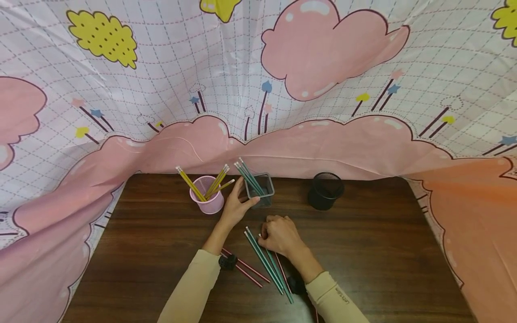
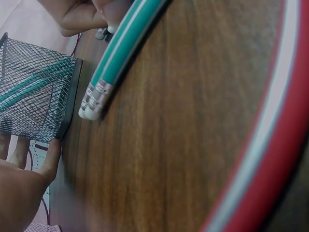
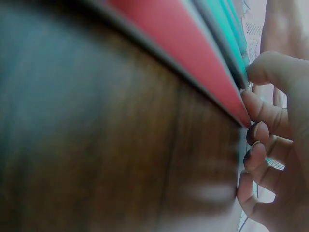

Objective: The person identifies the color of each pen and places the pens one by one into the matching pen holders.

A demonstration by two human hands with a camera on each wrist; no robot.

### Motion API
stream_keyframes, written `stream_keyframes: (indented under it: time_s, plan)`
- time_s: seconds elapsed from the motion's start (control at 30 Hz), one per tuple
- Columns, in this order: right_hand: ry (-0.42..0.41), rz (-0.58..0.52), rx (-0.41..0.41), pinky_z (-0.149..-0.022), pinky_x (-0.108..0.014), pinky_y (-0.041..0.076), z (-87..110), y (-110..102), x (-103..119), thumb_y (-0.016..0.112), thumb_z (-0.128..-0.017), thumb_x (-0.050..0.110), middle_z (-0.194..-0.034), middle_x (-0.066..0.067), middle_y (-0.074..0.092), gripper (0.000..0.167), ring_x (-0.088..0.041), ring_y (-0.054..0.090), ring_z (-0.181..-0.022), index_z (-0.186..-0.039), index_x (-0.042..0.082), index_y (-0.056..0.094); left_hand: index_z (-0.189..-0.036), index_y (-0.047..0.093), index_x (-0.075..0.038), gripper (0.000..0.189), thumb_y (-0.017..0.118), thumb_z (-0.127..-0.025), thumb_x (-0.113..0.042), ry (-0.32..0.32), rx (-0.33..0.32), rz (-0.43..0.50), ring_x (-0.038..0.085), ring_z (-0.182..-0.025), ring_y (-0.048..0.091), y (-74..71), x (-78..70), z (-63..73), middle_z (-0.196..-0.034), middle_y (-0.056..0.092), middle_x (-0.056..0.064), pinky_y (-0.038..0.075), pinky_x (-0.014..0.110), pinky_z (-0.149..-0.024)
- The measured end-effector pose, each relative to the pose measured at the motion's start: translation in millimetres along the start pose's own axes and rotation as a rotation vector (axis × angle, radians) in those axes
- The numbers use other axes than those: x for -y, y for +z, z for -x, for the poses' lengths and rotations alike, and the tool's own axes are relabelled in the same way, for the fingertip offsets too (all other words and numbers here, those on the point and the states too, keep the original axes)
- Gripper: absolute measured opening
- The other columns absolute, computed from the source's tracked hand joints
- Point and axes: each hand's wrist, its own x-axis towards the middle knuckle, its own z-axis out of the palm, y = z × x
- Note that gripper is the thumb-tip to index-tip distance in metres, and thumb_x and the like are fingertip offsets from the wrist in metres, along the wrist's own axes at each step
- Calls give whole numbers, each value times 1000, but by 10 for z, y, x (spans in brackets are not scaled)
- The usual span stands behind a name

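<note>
My left hand [image 1: 235, 206] holds the square dark mesh pencil holder [image 1: 265, 202] at its left side, thumb at the front rim and fingers round the side. Several green pencils [image 1: 251, 178] lean inside it, eraser ends up. Just in front, my right hand [image 1: 282, 234] is low over the table, thumb and index finger pinching a green pencil [image 3: 229, 46] near its eraser end. A red pencil [image 3: 193, 53] runs close beside it, under the same hand. Left of that hand lie more green pencils [image 1: 258, 251] with white stripes and eraser ends pointing away from me.
A pink mesh cup [image 1: 211, 206] with several yellow pencils [image 1: 186, 184] stands to the left of the square holder. At the right is a round black mesh cup [image 1: 322, 199]. Red pencils [image 1: 252, 270] lie beside my left wrist. Patterned cloth [image 1: 282, 166] hangs behind the wooden table [image 1: 375, 251].
</note>
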Motion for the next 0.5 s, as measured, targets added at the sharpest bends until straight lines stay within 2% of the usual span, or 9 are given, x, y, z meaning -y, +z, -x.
stream_keyframes:
  time_s: [0.1,0.3,0.4,0.5]
  plan:
    - [5,10,-9,-72,-48,51,-3,4,20,77,-73,35,-69,12,48,28,-18,57,-68,-55,29,58,-159,18,-11,93,77,-89,-19,11,-20,3,36,-144,31,10,98,-28,-159,27,20,41,52,-108]
    - [20,14,-45,-69,-45,51,-10,19,41,74,-70,31,-70,10,50,20,-17,56,-67,-55,26,62,-158,21,-14,92,79,-87,-21,37,-40,10,34,-143,34,10,113,-32,-159,31,16,43,51,-106]
    - [49,-46,-77,-63,-38,48,4,34,25,73,-69,28,-68,12,48,16,-12,52,-61,-58,25,63,-159,21,-16,92,79,-87,-23,27,-41,9,33,-144,33,10,117,-27,-159,29,16,43,50,-106]
    - [90,-196,-123,-58,-28,46,30,61,-14,74,-70,21,-68,12,49,12,-5,48,-57,-63,24,64,-159,20,-16,93,78,-88,-24,11,-38,9,33,-145,31,7,126,-24,-160,27,16,42,49,-107]
